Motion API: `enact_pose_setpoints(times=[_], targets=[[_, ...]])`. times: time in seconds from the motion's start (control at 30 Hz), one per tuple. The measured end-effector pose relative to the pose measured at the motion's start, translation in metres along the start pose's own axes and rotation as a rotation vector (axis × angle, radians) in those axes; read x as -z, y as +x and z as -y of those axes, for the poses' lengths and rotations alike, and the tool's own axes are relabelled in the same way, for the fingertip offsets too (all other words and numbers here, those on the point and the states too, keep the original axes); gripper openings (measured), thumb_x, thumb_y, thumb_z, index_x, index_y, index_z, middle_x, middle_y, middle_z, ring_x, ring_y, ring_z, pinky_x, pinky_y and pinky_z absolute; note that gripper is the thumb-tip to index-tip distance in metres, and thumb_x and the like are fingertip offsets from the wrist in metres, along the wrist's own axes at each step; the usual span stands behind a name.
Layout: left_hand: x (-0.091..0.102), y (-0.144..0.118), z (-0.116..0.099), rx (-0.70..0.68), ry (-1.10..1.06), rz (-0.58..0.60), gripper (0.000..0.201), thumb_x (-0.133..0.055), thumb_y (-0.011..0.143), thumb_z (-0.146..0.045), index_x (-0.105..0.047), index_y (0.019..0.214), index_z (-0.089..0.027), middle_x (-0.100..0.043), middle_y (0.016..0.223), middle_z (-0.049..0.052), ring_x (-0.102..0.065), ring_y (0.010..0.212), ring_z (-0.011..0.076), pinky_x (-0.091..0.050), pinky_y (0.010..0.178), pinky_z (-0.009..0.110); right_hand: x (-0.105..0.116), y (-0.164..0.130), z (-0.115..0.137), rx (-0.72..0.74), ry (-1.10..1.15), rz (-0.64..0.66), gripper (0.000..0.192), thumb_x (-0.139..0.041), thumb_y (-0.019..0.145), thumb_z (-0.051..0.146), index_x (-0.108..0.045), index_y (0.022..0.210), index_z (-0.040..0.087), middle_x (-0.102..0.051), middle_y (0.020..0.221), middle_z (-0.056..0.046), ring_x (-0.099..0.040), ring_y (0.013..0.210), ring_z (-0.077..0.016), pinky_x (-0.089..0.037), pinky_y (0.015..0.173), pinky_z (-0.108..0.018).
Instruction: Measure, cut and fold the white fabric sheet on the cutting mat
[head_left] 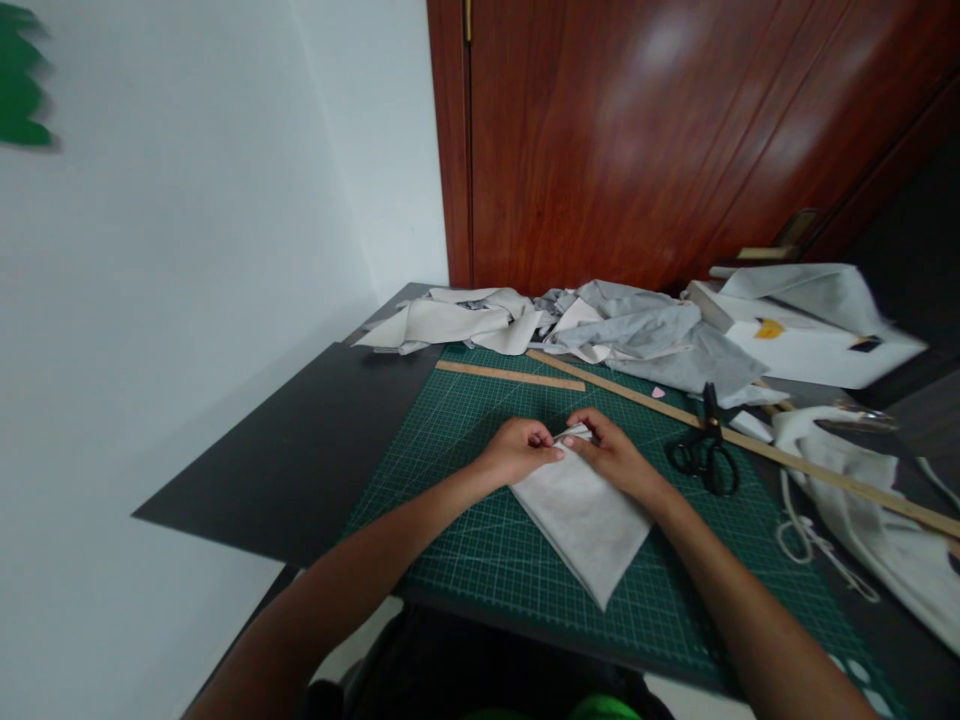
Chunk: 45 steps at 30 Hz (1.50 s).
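Observation:
A folded piece of light grey cloth [589, 515] lies at a slant on the green cutting mat [457, 420], one corner toward me. My left hand [523, 450] pinches its far edge between thumb and fingers. Close beside it, my right hand [606, 450] grips the same edge, with the thumb on top and the fingers behind. Between the two hands the edge looks bunched or folded over. Whether anything small is held in the fingertips I cannot make out. Black-handled scissors [705, 455] rest on the mat to the right of my right hand.
A short wooden ruler [510, 376] and a long wooden ruler [817, 470] lie across the mat. Cloth scraps [637, 320] are heaped along the back, by a white box [802, 340]. At right lies a pale cloth piece with a cord [806, 540]. A white wall bounds the left.

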<state>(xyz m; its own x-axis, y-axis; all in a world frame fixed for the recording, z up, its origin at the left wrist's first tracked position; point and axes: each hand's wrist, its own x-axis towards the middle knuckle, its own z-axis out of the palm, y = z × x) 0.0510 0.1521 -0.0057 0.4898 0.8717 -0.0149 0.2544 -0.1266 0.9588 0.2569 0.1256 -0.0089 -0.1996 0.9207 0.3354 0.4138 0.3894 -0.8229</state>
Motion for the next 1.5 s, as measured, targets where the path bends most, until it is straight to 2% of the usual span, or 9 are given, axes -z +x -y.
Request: enact_pose_setpoints(times=[0.13, 0.23, 0.4, 0.67, 0.87, 1.17, 1.27, 1.4, 1.5], targets=[[-0.001, -0.001, 0.001, -0.044, 0.028, -0.015, 0.016, -0.078, 0.072, -0.026, -0.067, 0.072, -0.015, -0.061, 0.066, -0.004, -0.052, 0.061, 0.0101, -0.036, 0.058, 0.021, 0.005, -0.003, 0.002, 0.099, -0.074, 0.102, 0.035, -0.065, 0.096, 0.041, -0.062, 0.128, 0.029, -0.069, 0.116, -0.005, -0.063, 0.1, -0.0226, -0.051, 0.086, -0.035], [-0.002, -0.005, -0.001, -0.09, 0.104, -0.034, 0.014, -0.079, 0.073, -0.026, -0.068, 0.074, -0.016, -0.063, 0.067, -0.004, -0.053, 0.063, 0.0104, -0.034, 0.057, 0.021, 0.009, -0.005, 0.01, 0.197, -0.126, 0.228, 0.025, -0.058, 0.101, 0.034, -0.066, 0.124, 0.029, -0.068, 0.116, -0.006, -0.063, 0.11, -0.0236, -0.05, 0.097, -0.039], [-0.002, -0.011, -0.007, -0.113, 0.219, -0.05, 0.011, -0.079, 0.076, -0.026, -0.074, 0.077, -0.017, -0.068, 0.071, -0.002, -0.056, 0.065, 0.0115, -0.035, 0.058, 0.021, 0.011, -0.006, 0.024, 0.263, -0.233, 0.21, 0.015, -0.056, 0.099, 0.021, -0.067, 0.108, 0.026, -0.064, 0.112, -0.009, -0.061, 0.109, -0.0241, -0.051, 0.097, -0.041], [0.001, -0.013, -0.012, -0.171, 0.355, -0.055, 0.009, -0.077, 0.081, -0.023, -0.081, 0.088, -0.019, -0.078, 0.086, 0.002, -0.066, 0.075, 0.0154, -0.043, 0.068, 0.024, 0.007, -0.007, 0.027, 0.218, -0.303, 0.213, 0.022, -0.055, 0.09, 0.007, -0.063, 0.101, 0.024, -0.064, 0.111, -0.007, -0.06, 0.108, -0.0233, -0.049, 0.097, -0.04], [0.001, -0.014, -0.015, -0.148, 0.254, -0.014, 0.014, -0.08, 0.079, -0.027, -0.081, 0.088, -0.016, -0.077, 0.081, 0.004, -0.066, 0.072, 0.0154, -0.044, 0.065, 0.023, 0.007, -0.005, 0.028, 0.196, -0.307, 0.19, 0.011, -0.06, 0.089, 0.012, -0.06, 0.089, 0.023, -0.063, 0.092, -0.003, -0.059, 0.086, -0.0199, -0.046, 0.076, -0.033], [0.004, -0.003, -0.006, -0.07, 0.115, 0.057, 0.02, -0.076, 0.079, -0.032, -0.08, 0.084, -0.013, -0.077, 0.081, 0.006, -0.065, 0.07, 0.0153, -0.045, 0.062, 0.023, 0.006, -0.005, 0.023, 0.19, -0.206, 0.18, 0.008, -0.057, 0.094, 0.018, -0.063, 0.092, 0.024, -0.064, 0.092, -0.003, -0.061, 0.088, -0.0208, -0.049, 0.08, -0.034], [0.006, 0.003, -0.001, -0.011, 0.063, 0.03, 0.018, -0.079, 0.075, -0.03, -0.077, 0.078, -0.013, -0.074, 0.076, 0.005, -0.062, 0.065, 0.0138, -0.044, 0.06, 0.022, 0.001, -0.005, 0.014, 0.187, -0.215, 0.135, 0.014, -0.059, 0.094, 0.022, -0.066, 0.106, 0.025, -0.068, 0.103, -0.006, -0.064, 0.1, -0.0233, -0.051, 0.09, -0.04], [0.012, 0.006, 0.0, 0.069, 0.004, -0.011, 0.013, -0.079, 0.072, -0.024, -0.072, 0.071, -0.013, -0.067, 0.066, 0.0, -0.056, 0.059, 0.0108, -0.041, 0.057, 0.021, -0.009, -0.008, 0.011, 0.118, -0.289, -0.066, 0.051, -0.068, 0.092, 0.03, -0.051, 0.14, 0.025, -0.062, 0.13, -0.013, -0.061, 0.118, -0.0297, -0.049, 0.103, -0.051], [0.016, 0.006, -0.001, 0.091, -0.009, -0.021, 0.011, -0.078, 0.071, -0.021, -0.07, 0.069, -0.013, -0.065, 0.063, -0.002, -0.054, 0.058, 0.0096, -0.04, 0.056, 0.02, -0.015, -0.011, 0.022, 0.125, -0.362, -0.182, 0.045, -0.067, 0.094, 0.036, -0.053, 0.135, 0.023, -0.062, 0.124, -0.015, -0.061, 0.114, -0.0323, -0.049, 0.101, -0.054]])
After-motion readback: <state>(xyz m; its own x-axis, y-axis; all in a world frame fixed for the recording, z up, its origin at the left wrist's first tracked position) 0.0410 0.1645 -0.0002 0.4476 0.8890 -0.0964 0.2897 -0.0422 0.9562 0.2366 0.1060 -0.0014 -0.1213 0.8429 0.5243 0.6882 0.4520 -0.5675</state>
